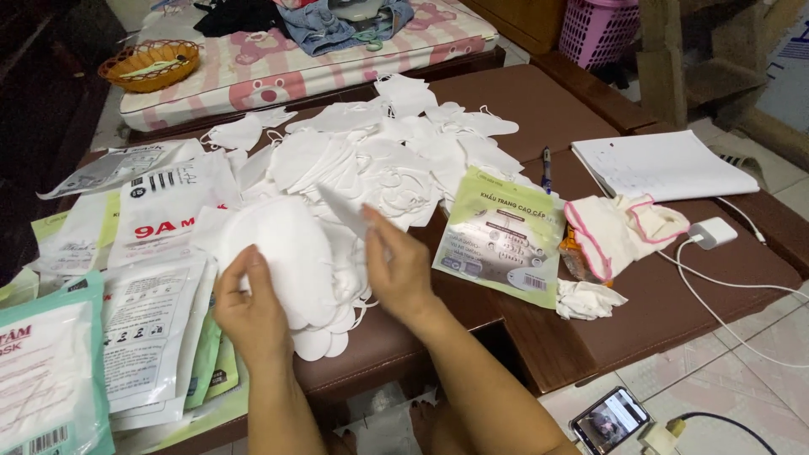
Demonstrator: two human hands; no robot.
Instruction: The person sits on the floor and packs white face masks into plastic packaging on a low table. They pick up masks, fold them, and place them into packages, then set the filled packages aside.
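Both hands worked at the near edge of the counter [539,101]. Her left hand [249,313] gripped a stack of white masks [291,253], thumb over the top one and fingers beneath. To its right, the right hand [399,268] pinched a single folded mask [344,211] between thumb and fingertips, raised just beside the stack and touching or nearly touching it.

Beyond the hands lay a wide loose heap of masks [379,152], unsorted and spilling toward the far edge. Left of the left hand sat flat white and teal pouches [147,329], some overlapping; whether they were filled could not be told. Right of the right hand lay a green printed pouch [504,236], with a notebook [666,164] and a pen [546,168] further off.

Judging by this, a small stack had been gathered, while most masks remained loose in the heap, so the gathering looked early to midway.
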